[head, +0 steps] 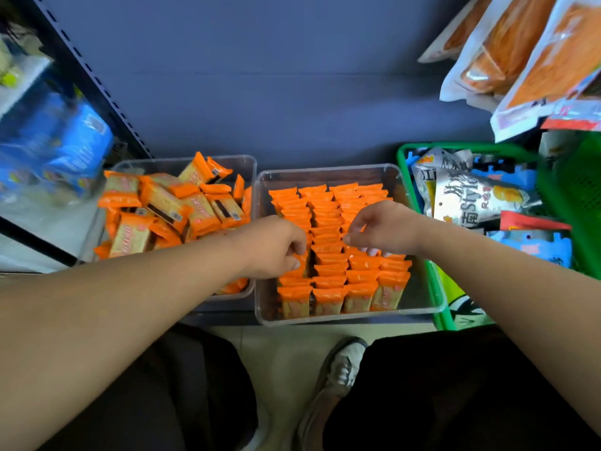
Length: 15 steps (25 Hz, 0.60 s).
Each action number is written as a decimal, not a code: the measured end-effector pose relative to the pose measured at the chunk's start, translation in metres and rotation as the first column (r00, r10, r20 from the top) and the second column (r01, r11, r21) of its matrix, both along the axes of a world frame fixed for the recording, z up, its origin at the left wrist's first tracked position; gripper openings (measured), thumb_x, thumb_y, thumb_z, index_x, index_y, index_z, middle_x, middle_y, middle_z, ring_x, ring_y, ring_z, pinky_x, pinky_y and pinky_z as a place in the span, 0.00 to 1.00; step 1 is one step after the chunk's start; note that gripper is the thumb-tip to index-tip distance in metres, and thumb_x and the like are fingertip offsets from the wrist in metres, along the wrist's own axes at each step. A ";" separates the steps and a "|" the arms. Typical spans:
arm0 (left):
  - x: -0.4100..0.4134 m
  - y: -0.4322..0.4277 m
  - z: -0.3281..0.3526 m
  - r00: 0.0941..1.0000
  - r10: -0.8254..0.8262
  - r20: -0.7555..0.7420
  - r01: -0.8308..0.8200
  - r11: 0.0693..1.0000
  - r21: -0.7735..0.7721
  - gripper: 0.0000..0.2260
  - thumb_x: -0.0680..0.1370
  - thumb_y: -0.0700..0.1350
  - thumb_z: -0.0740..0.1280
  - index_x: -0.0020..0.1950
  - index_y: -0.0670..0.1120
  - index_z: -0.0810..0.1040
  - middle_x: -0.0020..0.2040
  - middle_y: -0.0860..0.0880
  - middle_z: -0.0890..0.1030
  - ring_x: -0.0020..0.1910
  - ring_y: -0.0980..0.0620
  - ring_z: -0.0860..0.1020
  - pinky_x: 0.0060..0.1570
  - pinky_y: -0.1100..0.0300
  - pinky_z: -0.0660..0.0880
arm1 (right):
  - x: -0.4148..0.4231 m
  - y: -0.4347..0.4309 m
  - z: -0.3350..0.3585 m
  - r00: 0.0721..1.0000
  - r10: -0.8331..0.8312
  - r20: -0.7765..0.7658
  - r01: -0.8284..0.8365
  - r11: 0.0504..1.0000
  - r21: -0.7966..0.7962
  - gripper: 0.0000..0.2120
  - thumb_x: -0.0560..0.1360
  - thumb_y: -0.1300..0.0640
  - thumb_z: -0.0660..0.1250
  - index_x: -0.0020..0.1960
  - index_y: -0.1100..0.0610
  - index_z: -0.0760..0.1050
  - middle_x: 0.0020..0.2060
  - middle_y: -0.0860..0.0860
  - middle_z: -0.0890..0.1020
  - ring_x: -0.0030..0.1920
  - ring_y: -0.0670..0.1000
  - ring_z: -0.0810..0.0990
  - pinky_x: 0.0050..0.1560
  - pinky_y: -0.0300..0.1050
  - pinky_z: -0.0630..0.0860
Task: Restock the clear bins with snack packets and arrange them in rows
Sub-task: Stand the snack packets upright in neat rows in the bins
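2 dark trouser legs (162, 385) and a grey shoe (341, 369) fill the near floor, just below the front edge of a low shelf (221, 312). Along that edge sit 2 clear bins, side by side.

The right bin (419, 307) holds upright orange packets (328, 275) in 4 rows running front to back. The left hand (276, 249) pinches one packet (301, 263) in the row nearest the bin's left wall. The right hand (380, 229) curls down over the 2 right-hand rows with its fingertips on the packet tops. Whether it grips one cannot be told. The hands are apart, with the middle rows between them.

The left forearm crosses the near right corner of the left bin (182, 162), hiding that part of its loose heap (162, 203) of the same packets.

A green basket (403, 157) of mixed snack bags (471, 196) stands against the right bin's right wall. Farther back are blurred blue packs (81, 148) at the left, hanging orange bags (520, 43) at the right and a blue-grey back panel (292, 92).
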<state>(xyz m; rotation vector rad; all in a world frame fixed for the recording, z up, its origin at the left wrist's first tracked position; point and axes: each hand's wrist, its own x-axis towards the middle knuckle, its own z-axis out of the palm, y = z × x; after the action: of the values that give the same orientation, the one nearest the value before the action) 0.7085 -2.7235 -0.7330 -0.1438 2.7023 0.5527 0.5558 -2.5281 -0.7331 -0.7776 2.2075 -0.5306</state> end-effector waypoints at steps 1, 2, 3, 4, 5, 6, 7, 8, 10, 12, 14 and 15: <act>0.005 -0.007 0.007 0.999 0.046 -0.028 -0.045 0.998 0.036 0.08 0.79 0.48 0.75 0.57 0.50 0.84 0.43 0.58 0.79 0.45 0.57 0.79 0.46 0.60 0.75 | 0.004 -0.011 0.004 1.000 0.016 0.003 -0.016 1.000 -0.005 0.12 0.75 0.42 0.75 0.50 0.50 0.82 0.39 0.52 0.87 0.43 0.54 0.87 0.45 0.52 0.85; 0.011 -0.016 0.013 0.995 0.085 -0.046 -0.082 0.995 0.063 0.07 0.78 0.48 0.75 0.55 0.50 0.84 0.40 0.59 0.78 0.42 0.60 0.78 0.44 0.61 0.74 | 0.009 -0.025 0.007 0.999 0.042 -0.003 -0.042 0.999 -0.019 0.12 0.75 0.42 0.75 0.50 0.49 0.82 0.38 0.52 0.87 0.42 0.53 0.86 0.43 0.51 0.84; 0.019 -0.028 0.019 0.992 0.116 -0.053 -0.112 0.991 0.067 0.05 0.78 0.48 0.75 0.53 0.50 0.84 0.39 0.60 0.78 0.41 0.61 0.77 0.44 0.61 0.74 | 0.015 -0.043 0.011 0.997 0.076 -0.016 -0.076 0.996 -0.044 0.11 0.76 0.42 0.75 0.50 0.49 0.83 0.38 0.52 0.87 0.41 0.52 0.86 0.41 0.49 0.83; 0.028 -0.041 0.022 0.989 0.139 -0.055 -0.136 0.989 0.057 0.04 0.78 0.47 0.75 0.52 0.50 0.84 0.39 0.60 0.78 0.41 0.62 0.77 0.45 0.61 0.75 | 0.022 -0.061 0.014 0.993 0.110 -0.039 -0.113 0.991 -0.067 0.10 0.76 0.43 0.74 0.49 0.49 0.83 0.37 0.51 0.86 0.40 0.51 0.85 0.40 0.47 0.81; 0.036 -0.054 0.025 0.984 0.168 -0.054 -0.166 0.985 0.053 0.03 0.78 0.47 0.75 0.51 0.50 0.85 0.40 0.59 0.79 0.41 0.61 0.78 0.46 0.60 0.77 | 0.028 -0.079 0.017 0.987 0.142 -0.072 -0.148 0.985 -0.085 0.10 0.77 0.44 0.74 0.49 0.50 0.84 0.37 0.49 0.85 0.40 0.50 0.83 0.40 0.44 0.77; 0.045 -0.069 0.026 0.977 0.207 -0.057 -0.204 0.977 0.057 0.02 0.78 0.47 0.75 0.50 0.51 0.85 0.40 0.59 0.80 0.42 0.61 0.79 0.47 0.59 0.78 | 0.034 -0.097 0.018 0.980 0.165 -0.114 -0.177 0.979 -0.098 0.09 0.77 0.45 0.74 0.48 0.51 0.84 0.37 0.47 0.84 0.41 0.49 0.81 0.40 0.43 0.74; 0.053 -0.084 0.025 0.966 0.251 -0.063 -0.247 0.967 0.060 0.01 0.78 0.47 0.75 0.49 0.51 0.85 0.41 0.58 0.82 0.43 0.60 0.80 0.48 0.58 0.79 | 0.040 -0.116 0.018 0.973 0.176 -0.152 -0.194 0.974 -0.117 0.09 0.77 0.47 0.73 0.47 0.52 0.85 0.38 0.46 0.83 0.42 0.48 0.80 0.42 0.42 0.72; 0.060 -0.099 0.023 0.951 0.299 -0.072 -0.296 0.954 0.052 0.02 0.78 0.47 0.75 0.49 0.51 0.86 0.43 0.57 0.83 0.45 0.59 0.80 0.50 0.57 0.80 | 0.044 -0.136 0.016 0.971 0.171 -0.168 -0.195 0.971 -0.140 0.08 0.78 0.48 0.73 0.46 0.53 0.85 0.39 0.46 0.83 0.43 0.48 0.80 0.43 0.41 0.72; 0.066 -0.123 0.013 0.926 0.358 -0.118 -0.362 0.932 -0.014 0.03 0.77 0.47 0.74 0.50 0.51 0.85 0.48 0.54 0.84 0.50 0.53 0.82 0.52 0.54 0.80 | 0.046 -0.171 0.009 0.984 0.109 -0.141 -0.137 0.970 -0.202 0.06 0.77 0.50 0.73 0.45 0.52 0.84 0.41 0.47 0.84 0.45 0.49 0.82 0.47 0.43 0.77; 0.061 -0.147 0.006 0.906 0.344 -0.246 -0.377 0.921 -0.100 0.06 0.77 0.47 0.72 0.53 0.50 0.84 0.54 0.50 0.82 0.55 0.48 0.80 0.54 0.51 0.79 | 0.041 -0.201 -0.003 0.987 0.035 -0.158 -0.071 0.972 -0.226 0.05 0.76 0.49 0.73 0.48 0.50 0.83 0.44 0.48 0.84 0.48 0.51 0.83 0.52 0.47 0.81; 0.044 -0.177 0.001 0.886 0.306 -0.349 -0.371 0.919 -0.135 0.08 0.77 0.47 0.71 0.55 0.50 0.83 0.57 0.49 0.80 0.58 0.45 0.78 0.58 0.47 0.77 | 0.032 -0.226 -0.021 0.975 -0.022 -0.220 -0.025 0.977 -0.210 0.06 0.75 0.47 0.72 0.51 0.47 0.81 0.48 0.49 0.85 0.50 0.53 0.83 0.54 0.50 0.82; 0.034 -0.190 0.000 0.888 0.291 -0.355 -0.361 0.921 -0.148 0.09 0.78 0.48 0.70 0.56 0.50 0.83 0.58 0.48 0.79 0.59 0.45 0.77 0.59 0.45 0.77 | 0.028 -0.234 -0.029 0.967 -0.038 -0.252 -0.015 0.979 -0.203 0.07 0.75 0.45 0.72 0.51 0.46 0.80 0.48 0.49 0.85 0.51 0.53 0.83 0.54 0.51 0.82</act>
<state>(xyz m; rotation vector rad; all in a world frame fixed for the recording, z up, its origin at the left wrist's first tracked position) 0.7421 -2.9138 -0.7335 -0.6315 3.0809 0.4083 0.5841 -2.7625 -0.7620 -0.9886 2.4200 -0.7051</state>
